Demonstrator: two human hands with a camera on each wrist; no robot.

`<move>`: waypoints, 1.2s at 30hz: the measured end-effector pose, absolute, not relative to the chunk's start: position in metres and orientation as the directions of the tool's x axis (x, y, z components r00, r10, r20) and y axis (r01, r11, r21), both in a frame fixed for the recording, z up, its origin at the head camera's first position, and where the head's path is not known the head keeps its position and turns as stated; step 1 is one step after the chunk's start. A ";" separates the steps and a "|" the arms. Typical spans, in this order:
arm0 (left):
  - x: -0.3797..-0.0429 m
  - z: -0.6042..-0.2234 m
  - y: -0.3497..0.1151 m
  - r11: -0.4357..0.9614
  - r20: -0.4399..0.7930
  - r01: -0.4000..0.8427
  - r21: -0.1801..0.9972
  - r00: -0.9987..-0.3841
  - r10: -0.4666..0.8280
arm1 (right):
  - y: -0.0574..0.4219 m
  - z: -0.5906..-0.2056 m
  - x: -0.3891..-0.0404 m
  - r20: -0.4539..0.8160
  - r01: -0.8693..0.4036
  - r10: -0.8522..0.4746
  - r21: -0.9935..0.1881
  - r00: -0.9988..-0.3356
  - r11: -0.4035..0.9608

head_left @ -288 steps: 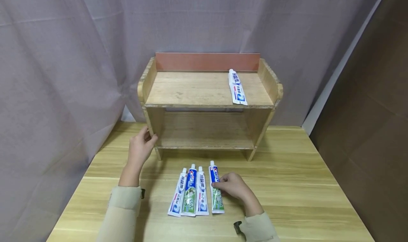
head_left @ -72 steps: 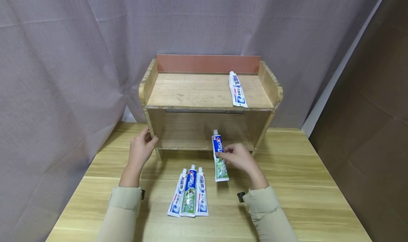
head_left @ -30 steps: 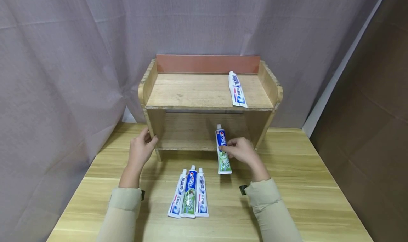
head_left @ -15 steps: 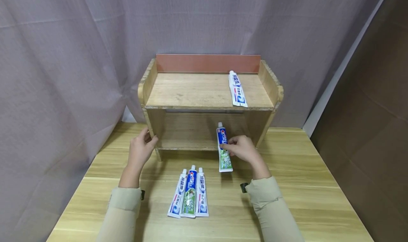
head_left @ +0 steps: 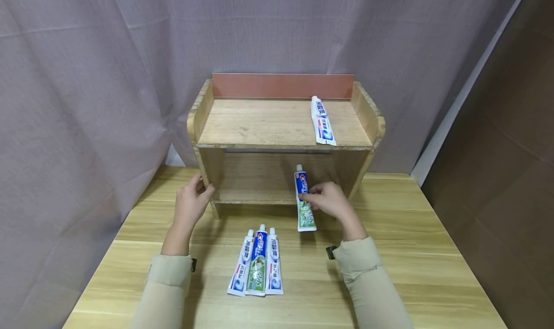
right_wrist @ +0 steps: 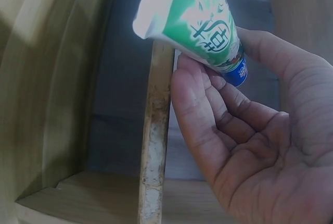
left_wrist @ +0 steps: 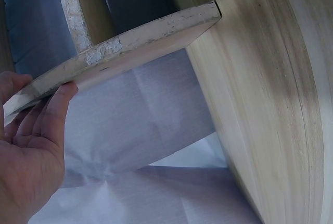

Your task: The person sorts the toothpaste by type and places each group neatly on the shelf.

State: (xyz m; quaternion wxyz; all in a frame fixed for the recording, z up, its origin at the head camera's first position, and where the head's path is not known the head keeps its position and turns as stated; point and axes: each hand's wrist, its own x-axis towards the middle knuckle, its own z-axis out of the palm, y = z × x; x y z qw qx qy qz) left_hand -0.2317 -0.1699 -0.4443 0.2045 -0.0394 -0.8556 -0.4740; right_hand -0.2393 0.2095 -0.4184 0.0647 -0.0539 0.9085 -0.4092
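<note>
My right hand (head_left: 332, 203) pinches a blue and green toothpaste tube (head_left: 306, 217) between thumb and fingers, cap pointing away, at the front of the lower shelf. Seen from the right wrist, the tube (right_wrist: 200, 18) overlaps the lower board's front edge (right_wrist: 155, 135). My left hand (head_left: 190, 204) grips the left side panel of the two-tier wooden shelf (head_left: 255, 124); in the left wrist view, thumb and fingers lie on opposite faces of that panel (left_wrist: 151, 39). A white toothpaste tube (head_left: 322, 120) lies on the upper shelf, towards its right side.
Three more tubes lie side by side on the wooden table (head_left: 411, 252): a white tube (head_left: 241, 266), a blue and green tube (head_left: 258, 261) and another white tube (head_left: 274, 264). A grey curtain (head_left: 277, 26) hangs behind the shelf, and a brown surface (head_left: 497, 151) stands at the right.
My right hand has lifted the blue and green toothpaste tube off the table and carried it forward to the lower shelf, moving slightly farther in the last second. The left hand keeps its place.
</note>
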 end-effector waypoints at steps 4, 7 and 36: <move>-0.231 -0.445 -0.171 0.549 0.389 0.263 0.793 -0.913 -0.125 | 0.209 -0.416 -0.242 -0.070 -0.043 -0.140 -0.738 -0.988 0.674; -0.232 -0.446 -0.171 0.551 0.398 0.273 0.789 -0.910 -0.119 | 0.209 -0.413 -0.244 -0.075 -0.037 -0.137 -0.739 -0.988 0.673; -0.233 -0.445 -0.170 0.551 0.402 0.271 0.789 -0.906 -0.130 | 0.213 -0.406 -0.279 -0.078 0.015 -0.060 -0.720 -0.995 0.694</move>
